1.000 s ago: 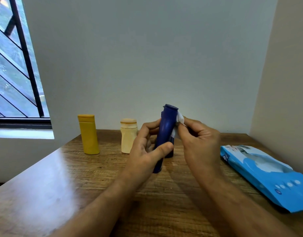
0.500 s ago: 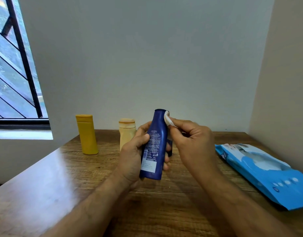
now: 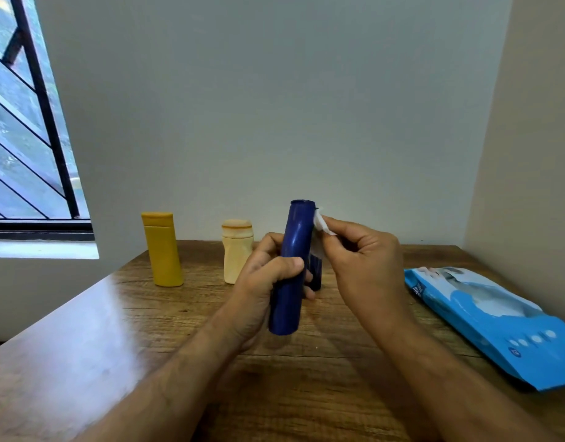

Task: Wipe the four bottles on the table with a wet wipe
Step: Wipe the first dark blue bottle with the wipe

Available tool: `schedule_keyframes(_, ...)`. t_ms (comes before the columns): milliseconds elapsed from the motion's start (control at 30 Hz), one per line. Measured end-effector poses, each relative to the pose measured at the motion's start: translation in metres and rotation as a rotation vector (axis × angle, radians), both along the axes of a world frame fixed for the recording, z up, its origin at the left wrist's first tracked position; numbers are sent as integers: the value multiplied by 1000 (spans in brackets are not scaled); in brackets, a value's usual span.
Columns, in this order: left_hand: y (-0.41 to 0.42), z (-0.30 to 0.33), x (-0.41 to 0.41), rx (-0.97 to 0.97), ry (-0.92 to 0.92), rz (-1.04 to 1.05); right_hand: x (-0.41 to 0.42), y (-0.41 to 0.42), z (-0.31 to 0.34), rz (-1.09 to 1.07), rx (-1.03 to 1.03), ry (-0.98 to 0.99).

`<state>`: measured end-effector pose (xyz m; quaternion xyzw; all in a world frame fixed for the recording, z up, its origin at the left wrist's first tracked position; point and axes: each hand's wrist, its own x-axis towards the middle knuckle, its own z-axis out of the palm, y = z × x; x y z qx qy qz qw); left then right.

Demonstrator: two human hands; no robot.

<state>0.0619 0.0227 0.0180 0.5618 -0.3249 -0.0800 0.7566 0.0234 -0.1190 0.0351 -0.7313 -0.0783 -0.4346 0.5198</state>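
**Blue bottle held up for wiping over a wooden table**

Wooden table (image 3: 306,393) with dark grain, glossy where window light falls at the left. Plain pale walls behind and to the right; barred window (image 3: 26,122) at upper left above a white sill.

Held above the table, near its middle: smooth dark-blue bottle (image 3: 292,269), tall and rounded, slightly tilted, cap end up. Left hand (image 3: 265,288) wrapped around its lower half, thumb across the front. Right hand (image 3: 357,260) pinching a small white wet wipe (image 3: 319,223) against the bottle's upper right side, just below the cap.

Standing at the back: mustard-yellow flat bottle (image 3: 162,250), matte, squared cap; cream bottle (image 3: 237,250), waisted, rounded lid. Partly hidden behind the hands, a second dark-blue bottle (image 3: 315,272). Lying flat at the right: glossy blue wipes pack (image 3: 498,323).
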Motion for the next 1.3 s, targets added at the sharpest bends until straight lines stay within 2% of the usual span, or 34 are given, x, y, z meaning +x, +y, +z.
schedule_keyframes(100,-1,1,-2,-20,22,-58,1,-1,-1,45,32,32)
schedule_keyframes(200,0,1,-3,-82,94,-90,0,-1,0,-3,12,0)
schedule_keyframes(300,-1,5,-8,-149,176,7,-2,1,2,-7,-12,-20)
schedule_keyframes(400,0,7,-4,-238,162,154,-6,5,0,20,-166,-49)
schedule_keyframes(500,5,11,3,-333,155,217,-6,9,-3,91,-337,-57)
schedule_keyframes(600,11,13,8,-382,4,244,-6,9,-2,112,-272,-65)
schedule_keyframes(733,15,14,3,-227,-347,354,-5,4,2,99,-127,-100)
schedule_keyframes(833,13,11,2,-105,-520,497,-5,1,5,130,-59,-114)
schedule_keyframes(967,12,5,6,66,-856,806,-4,1,6,195,5,-6)
schedule_keyframes(1100,13,4,5,101,-936,875,-4,0,8,238,72,50)
schedule_keyframes(1233,19,-1,5,284,-1014,821,-7,-2,9,285,60,92)
schedule_keyframes(1300,19,0,3,375,-1049,873,-8,0,8,330,42,126)
